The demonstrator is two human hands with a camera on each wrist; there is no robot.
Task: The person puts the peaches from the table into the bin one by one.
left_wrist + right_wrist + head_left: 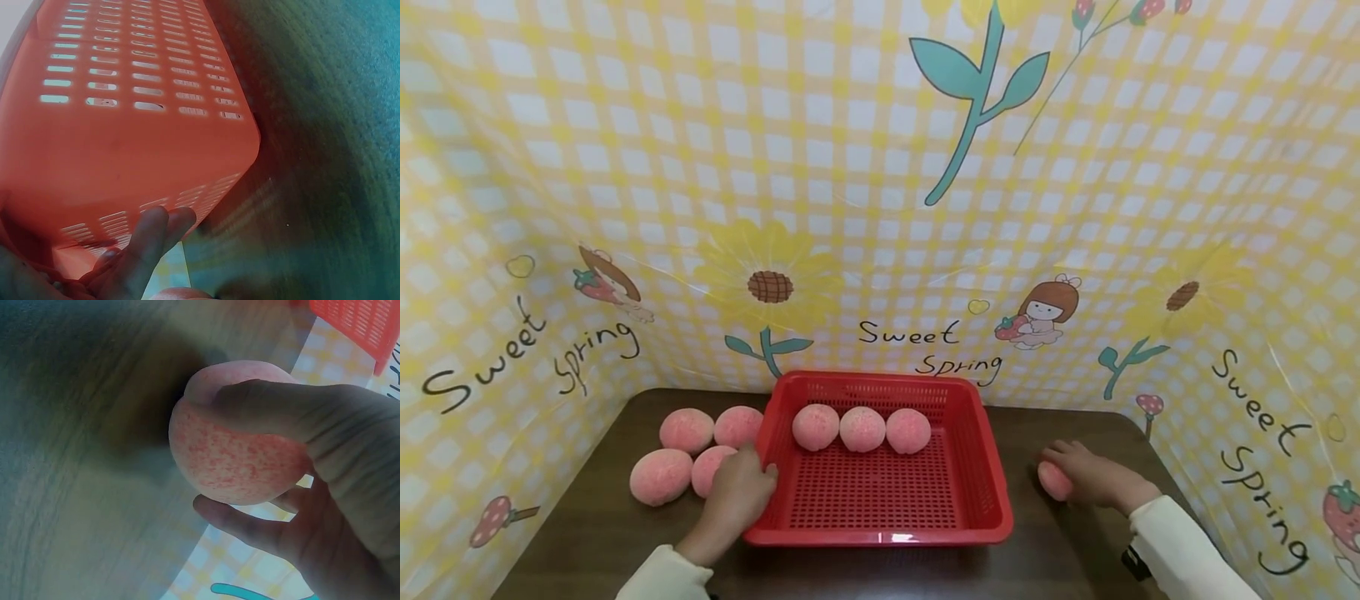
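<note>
**One pink peach (234, 456) in the right hand (1082, 473), red basket (880, 537) in the left hand (737, 493)**

The right hand is curled around its peach, the thumb (262, 406) lying across the top of the fruit and the other fingers (244, 526) along the opposite side. Whether this peach touches the worktop (580, 521) beneath the right hand, I cannot tell.

The left hand holds the basket by its left rim, fingers against the slotted outer wall and thumb over the edge. Just to the right of the left hand, inside the basket, three peaches (862, 429) stand in a row along the far side. To the left of the left hand and beyond it, four loose peaches (661, 477) sit in a cluster on the worktop; the nearest of them is partly hidden by the left hand. The basket fills most of the space between the two hands, well apart from the right one.

Past both hands hangs a yellow-and-white checked cloth (865, 250) printed with sunflowers and "Sweet Spring". Behind each hand comes a pale sleeve (1187, 554).
</note>
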